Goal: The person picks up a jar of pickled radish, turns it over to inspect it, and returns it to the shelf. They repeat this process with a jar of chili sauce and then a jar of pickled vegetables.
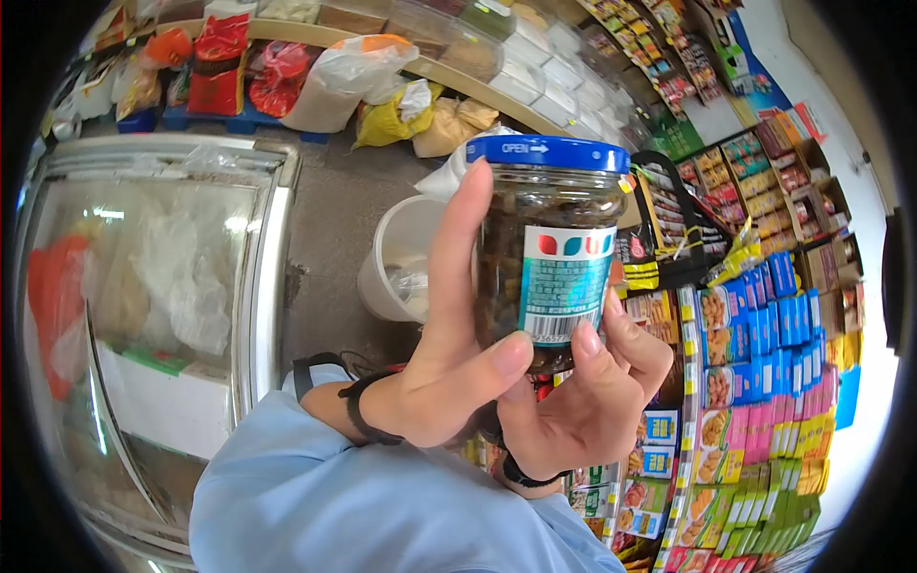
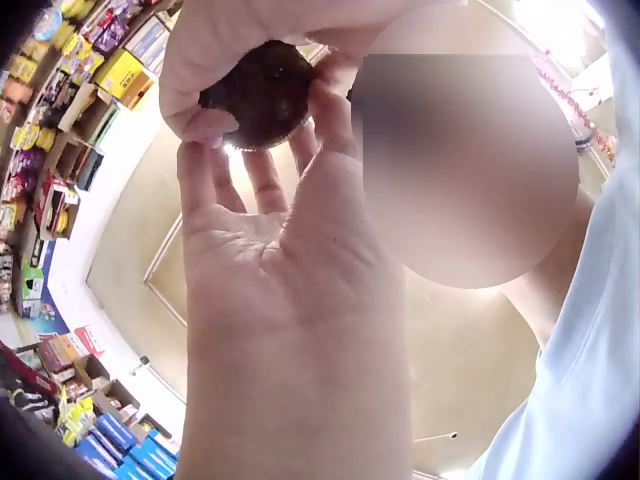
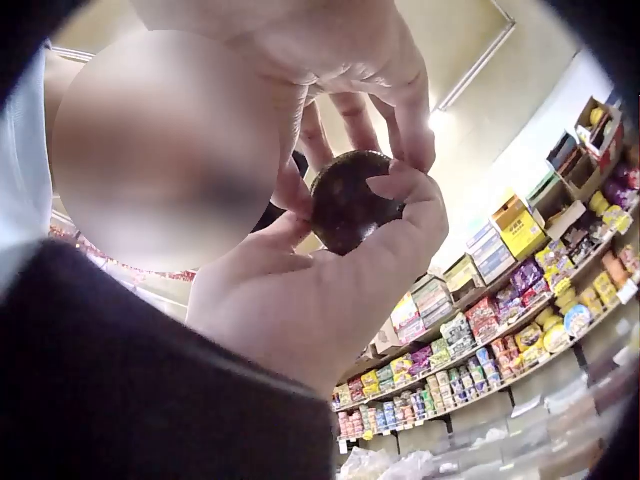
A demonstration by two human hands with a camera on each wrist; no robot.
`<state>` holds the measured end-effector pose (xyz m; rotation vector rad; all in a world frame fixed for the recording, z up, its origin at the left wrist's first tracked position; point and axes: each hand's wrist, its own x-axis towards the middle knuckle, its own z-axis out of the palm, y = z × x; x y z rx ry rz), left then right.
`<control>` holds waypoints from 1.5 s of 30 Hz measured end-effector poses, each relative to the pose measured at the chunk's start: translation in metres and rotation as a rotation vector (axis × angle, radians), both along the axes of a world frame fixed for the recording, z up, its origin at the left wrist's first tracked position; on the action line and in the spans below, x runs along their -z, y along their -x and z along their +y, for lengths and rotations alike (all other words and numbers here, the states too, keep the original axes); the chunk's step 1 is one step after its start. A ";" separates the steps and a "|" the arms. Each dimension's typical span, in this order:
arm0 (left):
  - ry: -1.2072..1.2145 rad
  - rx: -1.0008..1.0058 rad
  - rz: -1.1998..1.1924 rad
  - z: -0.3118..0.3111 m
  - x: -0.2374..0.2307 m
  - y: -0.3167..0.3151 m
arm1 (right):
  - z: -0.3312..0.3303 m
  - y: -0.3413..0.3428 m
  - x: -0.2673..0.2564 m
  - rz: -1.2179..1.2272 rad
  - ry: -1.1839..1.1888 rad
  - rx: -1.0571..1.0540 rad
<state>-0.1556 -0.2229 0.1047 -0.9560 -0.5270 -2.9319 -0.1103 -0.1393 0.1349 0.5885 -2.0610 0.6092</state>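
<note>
A glass jar (image 1: pixel 501 258) of dark food, with a blue screw lid (image 1: pixel 559 153) marked OPEN, is held upright before the chest. Its white and teal label (image 1: pixel 564 286) with a barcode faces the head camera. My left hand (image 1: pixel 439 372) grips the jar's left side, one digit reaching up to the lid and another across the lower front. Low on the right side, my right hand (image 1: pixel 583 411) holds it too, a fingertip at the barcode. Both wrist views look up at the dark jar bottom (image 2: pixel 262 100) between the two hands.
A glass-topped freezer (image 1: pixel 162 286) stands at left. Behind the hands is a white bucket (image 1: pixel 387 267) on the floor. Bags, including a red sack (image 1: pixel 218 67), line the far side. Shelves of blue packets (image 1: pixel 764 315) and other boxed snacks fill the right.
</note>
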 end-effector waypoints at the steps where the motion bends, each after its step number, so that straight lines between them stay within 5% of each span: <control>1: -0.003 -0.016 0.030 -0.002 0.002 0.002 | -0.001 0.002 0.001 -0.004 0.000 -0.020; 5: -0.001 -0.153 0.341 -0.006 0.019 0.021 | -0.007 0.009 0.004 -0.021 0.051 -0.091; 9: -0.011 -0.217 0.410 -0.006 0.022 0.029 | -0.011 0.016 0.009 0.044 0.071 -0.092; 45: -0.094 -0.291 0.392 -0.003 0.028 0.046 | -0.012 0.036 0.016 0.078 0.027 -0.129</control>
